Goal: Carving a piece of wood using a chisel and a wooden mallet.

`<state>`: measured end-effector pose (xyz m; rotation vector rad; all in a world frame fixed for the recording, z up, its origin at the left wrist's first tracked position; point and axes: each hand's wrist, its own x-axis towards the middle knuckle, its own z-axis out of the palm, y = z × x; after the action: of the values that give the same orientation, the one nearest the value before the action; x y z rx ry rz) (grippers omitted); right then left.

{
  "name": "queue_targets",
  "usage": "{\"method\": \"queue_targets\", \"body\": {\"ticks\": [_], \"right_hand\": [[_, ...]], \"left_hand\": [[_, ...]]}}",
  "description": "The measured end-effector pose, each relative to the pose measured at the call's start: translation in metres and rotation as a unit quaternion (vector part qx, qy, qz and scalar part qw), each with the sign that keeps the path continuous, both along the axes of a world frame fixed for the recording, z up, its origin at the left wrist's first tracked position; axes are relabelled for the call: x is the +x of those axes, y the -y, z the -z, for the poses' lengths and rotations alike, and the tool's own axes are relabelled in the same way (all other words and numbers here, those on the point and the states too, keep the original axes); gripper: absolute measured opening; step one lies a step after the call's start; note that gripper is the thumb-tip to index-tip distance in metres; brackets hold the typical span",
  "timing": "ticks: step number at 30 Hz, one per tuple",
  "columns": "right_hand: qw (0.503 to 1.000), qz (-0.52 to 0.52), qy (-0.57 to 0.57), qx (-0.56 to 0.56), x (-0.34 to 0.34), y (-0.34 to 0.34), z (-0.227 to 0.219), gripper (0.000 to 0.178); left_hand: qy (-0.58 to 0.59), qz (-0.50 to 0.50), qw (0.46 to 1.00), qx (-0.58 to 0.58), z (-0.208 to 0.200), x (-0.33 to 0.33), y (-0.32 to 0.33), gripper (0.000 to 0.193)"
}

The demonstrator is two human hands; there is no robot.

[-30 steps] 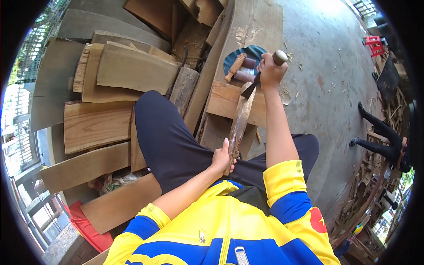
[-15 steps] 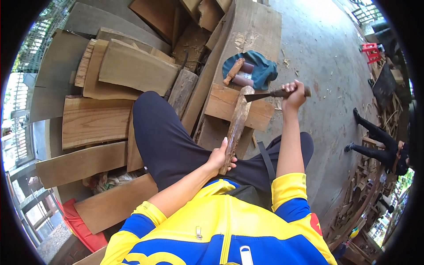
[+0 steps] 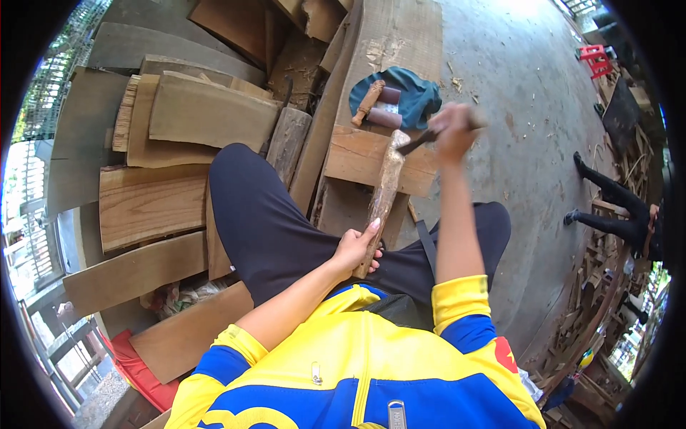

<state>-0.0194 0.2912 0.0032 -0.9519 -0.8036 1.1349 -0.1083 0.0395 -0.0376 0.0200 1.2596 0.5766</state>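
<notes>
My left hand (image 3: 357, 250) is closed round the near end of a rough, partly peeled wooden stick (image 3: 386, 182). The stick slants away from my lap, and its pale far end lies over a wooden block (image 3: 350, 154) on the long plank. Blurred by motion, my right hand (image 3: 451, 132) grips the dark handle of a flared chisel (image 3: 418, 143). Its blade edge is at the stick's far end; whether it cuts in, I cannot tell. Just beyond lies a dark green cloth (image 3: 421, 96) with a carved wooden piece (image 3: 368, 102) and brown rolls (image 3: 386, 118) on it.
Many boards (image 3: 214, 111) are stacked at my left. A tool with a long dark blade (image 3: 426, 243) lies by my right thigh. Across the concrete floor (image 3: 514, 129) are a red stool (image 3: 594, 61), scrap wood and another person's legs (image 3: 614, 207) at far right.
My right hand has moved slightly left and nearer to me, tilting the chisel. The left hand keeps its hold on the stick. The whole view has shifted a little.
</notes>
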Motion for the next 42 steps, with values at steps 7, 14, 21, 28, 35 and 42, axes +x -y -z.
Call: {"method": "queue_targets", "body": {"ticks": [7, 14, 21, 28, 35, 42], "right_hand": [[0.997, -0.054, 0.057, -0.018, -0.012, 0.009, -0.001, 0.022], [0.992, -0.113, -0.008, 0.047, -0.018, 0.009, -0.045, 0.021], [0.986, -0.151, 0.073, 0.005, -0.026, 0.031, 0.003, 0.019], [0.988, -0.137, 0.037, 0.068, -0.025, 0.025, -0.067, 0.021], [0.948, -0.154, 0.26, 0.097, 0.0, 0.038, 0.014, 0.025], [0.988, -0.123, 0.086, 0.038, -0.003, 0.027, -0.041, 0.023]], "left_hand": [[-0.029, -0.015, 0.999, 0.009, 0.009, 0.001, 0.006, 0.06], [0.01, -0.06, 0.998, -0.012, 0.0, -0.002, 0.006, 0.064], [0.097, -0.075, 0.992, -0.016, -0.006, -0.003, 0.003, 0.064], [0.044, -0.032, 0.999, 0.001, -0.005, 0.001, 0.008, 0.061], [-0.198, 0.068, 0.97, 0.126, -0.021, 0.025, 0.014, 0.042], [-0.154, 0.03, 0.979, 0.13, -0.025, 0.019, 0.017, 0.038]]}}
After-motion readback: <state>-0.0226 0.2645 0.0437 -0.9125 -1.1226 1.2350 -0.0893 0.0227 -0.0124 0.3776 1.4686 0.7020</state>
